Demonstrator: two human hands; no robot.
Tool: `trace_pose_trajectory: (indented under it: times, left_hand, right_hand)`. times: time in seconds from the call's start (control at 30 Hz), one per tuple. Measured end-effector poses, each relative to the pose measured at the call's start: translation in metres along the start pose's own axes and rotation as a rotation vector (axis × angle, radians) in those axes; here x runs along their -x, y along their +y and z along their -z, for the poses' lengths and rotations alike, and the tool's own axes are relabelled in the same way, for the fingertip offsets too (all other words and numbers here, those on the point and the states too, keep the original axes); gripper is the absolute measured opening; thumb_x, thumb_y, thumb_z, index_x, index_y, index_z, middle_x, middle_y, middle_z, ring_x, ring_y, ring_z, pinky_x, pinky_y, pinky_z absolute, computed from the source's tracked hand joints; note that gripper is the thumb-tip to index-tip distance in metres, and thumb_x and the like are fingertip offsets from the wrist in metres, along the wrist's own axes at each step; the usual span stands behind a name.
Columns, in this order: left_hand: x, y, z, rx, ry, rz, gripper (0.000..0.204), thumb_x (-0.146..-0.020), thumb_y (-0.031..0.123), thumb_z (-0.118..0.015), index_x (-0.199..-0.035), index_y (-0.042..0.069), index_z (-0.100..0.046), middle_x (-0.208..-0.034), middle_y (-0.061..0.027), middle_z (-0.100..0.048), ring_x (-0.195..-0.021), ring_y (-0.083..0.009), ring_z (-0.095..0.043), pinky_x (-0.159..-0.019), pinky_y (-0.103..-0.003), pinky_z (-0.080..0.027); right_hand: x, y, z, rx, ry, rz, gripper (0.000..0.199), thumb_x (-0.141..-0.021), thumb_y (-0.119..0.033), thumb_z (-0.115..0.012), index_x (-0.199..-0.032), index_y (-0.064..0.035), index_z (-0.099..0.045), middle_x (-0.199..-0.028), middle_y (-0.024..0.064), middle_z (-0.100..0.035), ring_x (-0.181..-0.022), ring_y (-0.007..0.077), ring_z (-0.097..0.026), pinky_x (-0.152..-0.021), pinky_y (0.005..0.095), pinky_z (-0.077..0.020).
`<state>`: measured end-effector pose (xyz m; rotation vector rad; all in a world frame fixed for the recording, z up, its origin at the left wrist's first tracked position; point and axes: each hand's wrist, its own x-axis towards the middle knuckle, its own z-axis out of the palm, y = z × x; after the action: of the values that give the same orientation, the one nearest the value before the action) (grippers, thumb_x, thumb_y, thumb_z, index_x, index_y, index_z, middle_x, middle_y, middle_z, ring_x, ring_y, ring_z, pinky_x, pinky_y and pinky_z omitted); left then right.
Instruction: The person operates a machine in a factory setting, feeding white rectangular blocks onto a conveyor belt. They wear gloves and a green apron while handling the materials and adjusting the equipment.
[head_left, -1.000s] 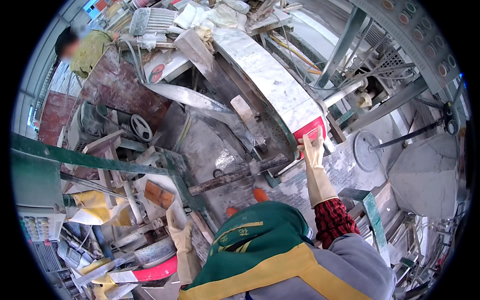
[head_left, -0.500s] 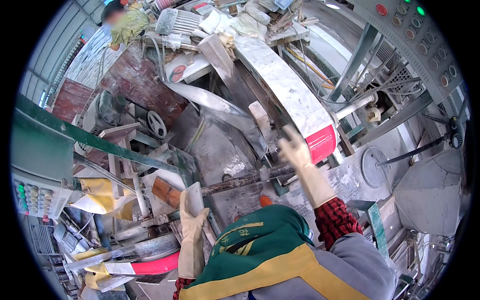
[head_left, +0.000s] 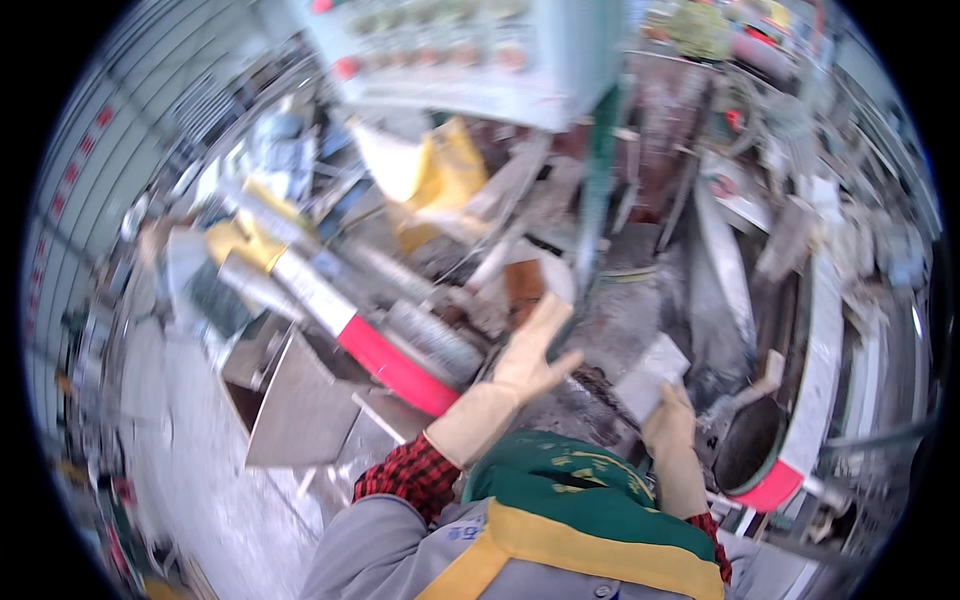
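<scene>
I wear cream rubber gloves. My left hand (head_left: 525, 360) is stretched out in front of me, fingers extended and thumb apart, with nothing visible in it. Just beyond its fingertips stands a brown block (head_left: 523, 288). My right hand (head_left: 672, 425) has its fingers at the lower edge of a flat, pale rectangular piece (head_left: 648, 378) and appears to grip it. That piece is tilted above the grey machine bed. Motion blur hides the finer details of its surface.
At left lies a curved piece with a pink-red end (head_left: 400, 372). A long curved white slab (head_left: 818, 370), also red-ended, runs along the right. A button control box (head_left: 450, 70) hangs ahead, beside a green post (head_left: 598, 190). A yellow sheet (head_left: 450, 165) lies beneath the box.
My view has swung left. My right hand has left the red-ended slab and now is at the pale flat piece. My left hand has reached forward.
</scene>
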<state>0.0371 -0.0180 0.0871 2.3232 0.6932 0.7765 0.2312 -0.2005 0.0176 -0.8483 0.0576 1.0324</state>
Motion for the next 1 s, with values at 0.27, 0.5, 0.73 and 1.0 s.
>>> trace_pose_trajectory:
  times: [0.27, 0.5, 0.73, 1.0]
  left_hand:
    - [0.063, -0.184, 0.188, -0.653, 0.516, 0.783, 0.084, -0.067, 0.048, -0.075, -0.128, -0.001, -0.045, -0.123, -0.026, -0.05, -0.113, -0.0399, -0.048, -0.098, -0.044, -0.039]
    - [0.102, -0.347, 0.235, -0.882, 0.153, 1.242, 0.107, -0.067, 0.074, -0.06, -0.143, 0.007, -0.028, -0.142, -0.0262, -0.032, -0.129, -0.0384, -0.034, -0.107, -0.043, -0.029]
    - [0.09, -0.236, 0.197, -0.707, 0.331, 1.235, 0.1, -0.069, 0.073, -0.06, -0.144, 0.015, -0.028, -0.137, -0.025, -0.034, -0.122, -0.0403, -0.042, -0.099, -0.047, -0.039]
    - [0.11, -0.281, 0.187, -0.62, 0.415, 1.097, 0.097, -0.065, 0.051, -0.075, -0.144, 0.018, -0.03, -0.128, -0.0199, -0.048, -0.11, -0.0328, -0.052, -0.087, -0.047, -0.046]
  right_hand:
    - [0.011, 0.006, 0.047, -0.116, 0.19, 0.079, 0.044, -0.092, -0.004, -0.042, -0.135, -0.0068, -0.038, -0.135, 0.0098, -0.045, -0.126, 0.0281, -0.043, -0.108, 0.0453, -0.031]
    - [0.009, 0.03, 0.084, 0.524, 0.381, 0.281, 0.037, -0.089, -0.003, -0.05, -0.125, -0.0075, -0.048, -0.116, 0.0112, -0.058, -0.106, 0.0282, -0.057, -0.092, 0.0449, -0.0453]
    - [0.04, 0.018, 0.059, -0.069, 0.33, 0.231, 0.051, -0.089, 0.005, -0.043, -0.138, -0.0077, -0.036, -0.124, 0.0132, -0.052, -0.11, 0.0282, -0.055, -0.095, 0.0443, -0.0456]
    - [0.041, 0.026, 0.044, -0.084, 0.431, 0.218, 0.048, -0.089, 0.004, -0.042, -0.136, -0.0065, -0.037, -0.124, 0.0136, -0.053, -0.111, 0.0277, -0.055, -0.095, 0.0445, -0.0459]
